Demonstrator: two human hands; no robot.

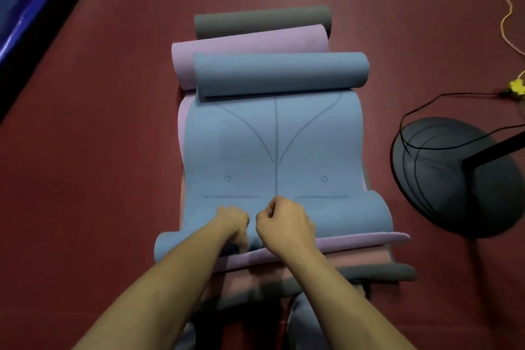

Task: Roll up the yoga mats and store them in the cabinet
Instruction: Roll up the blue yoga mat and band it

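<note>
1. Blue mat (272,156): top sheet of a stack lying on the red floor (99,136). Its long axis runs 6 to 12 o'clock, straight away from the person. The near edge is curled into a small starting roll lying 9 to 3 o'clock, across that axis. The far end carries its own curl at 12 o'clock.

2. Position relative to the hands: the near roll sits directly under both, at the mat's printed centre line. Flat mat extends from there toward 12 o'clock, so any rolling travel is judged to go that way.

3. Left hand (234,223): fingers curled down onto the near roll, just at 9 o'clock of the centre line. It appears to grip the curled edge; the fingertips are hidden.

4. Right hand (284,221): closed in a fist over the same roll, just at 3 o'clock of the centre line, almost touching the left. Neither is nearer; both are level.

5. Judgement: both grips are bunched at the middle, leaving the roll's outer ends at 9 and 3 o'clock unsupported. The right end stands visibly higher and looser. An uneven, coned roll is the risk.

6. Beneath: a pink mat (250,40) and a grey mat (261,20), far ends curled at 12 o'clock, near edges showing at 6 o'clock.

7. Surroundings: a black round stand base (454,179) with cable at 3 o'clock, well apart. No cabinet is in view.
</note>
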